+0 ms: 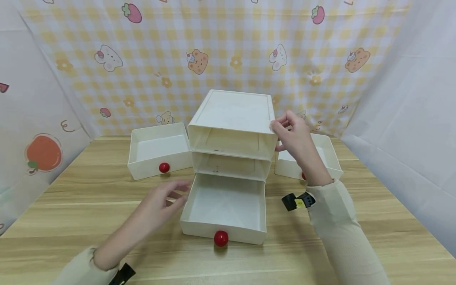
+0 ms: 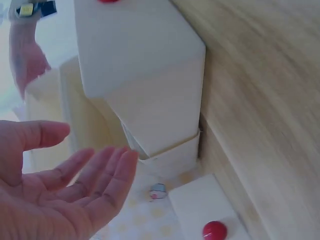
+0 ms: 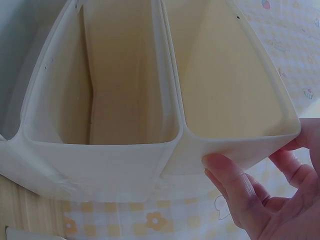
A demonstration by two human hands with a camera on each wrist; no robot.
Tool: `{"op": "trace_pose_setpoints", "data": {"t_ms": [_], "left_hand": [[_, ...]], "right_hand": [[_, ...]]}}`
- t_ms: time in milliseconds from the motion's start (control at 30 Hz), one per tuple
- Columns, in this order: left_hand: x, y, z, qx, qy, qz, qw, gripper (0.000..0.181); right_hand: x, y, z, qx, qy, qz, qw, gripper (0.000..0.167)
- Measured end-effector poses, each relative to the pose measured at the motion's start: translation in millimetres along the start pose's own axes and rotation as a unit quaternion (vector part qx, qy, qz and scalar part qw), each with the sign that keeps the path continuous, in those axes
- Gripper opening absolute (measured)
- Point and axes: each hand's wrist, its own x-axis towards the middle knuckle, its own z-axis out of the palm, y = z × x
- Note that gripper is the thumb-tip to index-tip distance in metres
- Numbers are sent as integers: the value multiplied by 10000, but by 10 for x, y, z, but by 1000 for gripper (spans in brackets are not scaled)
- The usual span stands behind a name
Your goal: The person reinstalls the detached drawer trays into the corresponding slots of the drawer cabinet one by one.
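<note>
Gripping the upper right front corner of a white three-tier drawer cabinet, the right hand sets bent digits against the top edge and outer side wall; the hold presumably steadies the frame, since a corner offers faces to press from different sides. The left hand hovers beside the left wall of the bottom drawer, its fingers loosely bent and parted, with nothing between them; whether a fingertip brushes the wall cannot be told from the head view. This position appears to keep it within easy reach of the drawer. The cabinet stands near the middle of the wooden tabletop, its upper two tiers showing bare interiors. The bottom drawer projects well forward from the lowest tier, its round red knob facing the person. Two similar drawers flank the cabinet: the left rear drawer and the right rear drawer, the latter partly hidden. Both rest knob side forward, probably placed there to leave the cabinet's front accessible. Behind hangs a checked backdrop cloth.
</note>
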Motion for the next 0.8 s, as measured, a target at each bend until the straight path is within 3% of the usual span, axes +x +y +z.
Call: {"op": "trace_pose_setpoints", "data": {"t_ms": [133, 267, 433, 533, 700, 800], "left_hand": [[-143, 91, 58, 554, 378, 354, 9971, 22], [-294, 163, 142, 1058, 743, 662, 9894, 15], [-438, 186, 242, 1271, 853, 1524, 9764, 15], [-491, 163, 302, 1775, 718, 2090, 9590, 13], [-520, 100, 407, 2586, 501, 2977, 9176, 22], [-542, 68, 453, 2981, 363, 3245, 8970, 31]], "right_hand": [[-11, -5, -6, 16, -8, 1, 10000, 18], [-9, 0, -7, 20, -10, -19, 10000, 18], [-2, 1, -9, -5, -33, -24, 10000, 19], [-4, -3, -10, -20, -35, -15, 10000, 19], [-10, -6, -11, -35, -34, -24, 10000, 20], [-5, 0, -6, -38, -15, -22, 10000, 19]]}}
